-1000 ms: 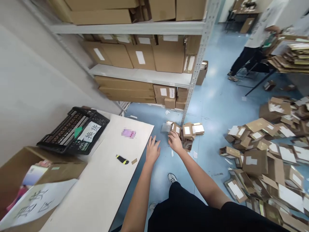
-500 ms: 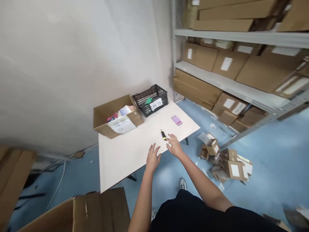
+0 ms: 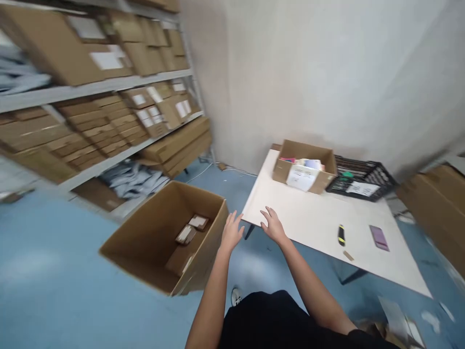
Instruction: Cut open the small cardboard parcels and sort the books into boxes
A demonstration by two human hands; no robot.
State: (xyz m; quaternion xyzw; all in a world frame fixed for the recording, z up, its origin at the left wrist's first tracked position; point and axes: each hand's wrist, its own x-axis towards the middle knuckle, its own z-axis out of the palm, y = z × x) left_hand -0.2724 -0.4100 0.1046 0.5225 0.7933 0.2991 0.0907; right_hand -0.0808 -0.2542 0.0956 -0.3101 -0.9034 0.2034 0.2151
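Observation:
My left hand [image 3: 231, 231] hovers with fingers spread beside the right rim of a large open cardboard box [image 3: 160, 242] on the blue floor. A few small flat parcels [image 3: 191, 230] lie inside that box. My right hand [image 3: 273, 226] is stretched out open over the near corner of the white table [image 3: 319, 223]. Neither hand holds anything. On the table lie a black and yellow cutter [image 3: 341, 234] and a pink phone [image 3: 379, 237].
A cardboard box [image 3: 304, 167] with a paper sign and a black plastic crate [image 3: 359, 180] stand at the table's back. Metal shelving [image 3: 90, 97] full of brown cartons lines the left. More cartons [image 3: 436, 203] sit at the right. White wall behind.
My view has swung far to the left, away from the parcels scattered on the floor. The large open box has come into sight under my left hand. Both hands stay open.

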